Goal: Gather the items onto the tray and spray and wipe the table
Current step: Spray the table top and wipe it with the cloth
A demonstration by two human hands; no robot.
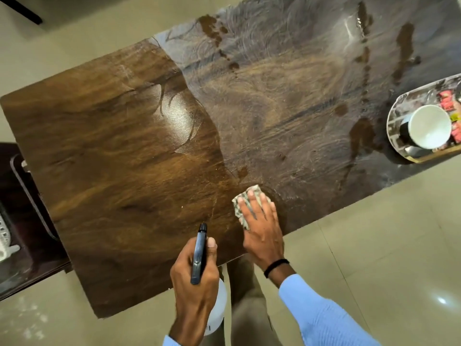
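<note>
My left hand point(197, 278) grips a spray bottle point(199, 253) with a black head and a white body, held over the near edge of the wooden table point(112, 151). My right hand point(262, 226) lies flat on a checked cloth point(243, 207), pressing it on the table near the front edge. The right half of the table top looks wet and streaked, the left half looks dry. At the far right stands an oval tray point(396, 113) holding a white cup point(430, 126) and several small coloured packets point(449, 104).
A dark side unit point(22, 221) with a white object on it stands to the left of the table. Pale floor tiles point(386, 245) surround the table. My legs are just below the table's near edge.
</note>
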